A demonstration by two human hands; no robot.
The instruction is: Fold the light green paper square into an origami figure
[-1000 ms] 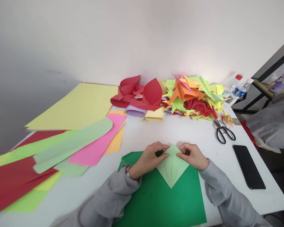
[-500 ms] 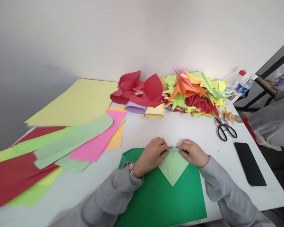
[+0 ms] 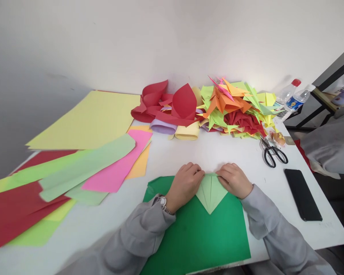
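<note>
A pale green folded paper (image 3: 211, 194) lies over a dark green sheet (image 3: 200, 240), its pointed end toward me and creases running down its middle. My left hand (image 3: 187, 185) is closed on its upper left edge, fingers bent and thumb hidden in part. At the upper right edge, my right hand (image 3: 235, 180) grips the same paper with fingers curled together. Between the two hands runs the paper's folded top edge. A watch (image 3: 164, 204) sits on my left wrist.
Coloured paper strips (image 3: 88, 168) and a yellow sheet stack (image 3: 86, 122) lie left. Behind are red paper shapes (image 3: 185, 103) and piled folded paper (image 3: 232, 107). Scissors (image 3: 272, 152), a black phone (image 3: 303, 194) and plastic bottles (image 3: 296, 100) are at right. Grey fabric (image 3: 321, 141) shows beyond the table.
The view has shifted slightly. Both hands have moved a little on the pale green paper, whose lower point now sits higher, and the left hand covers more of its left side.
</note>
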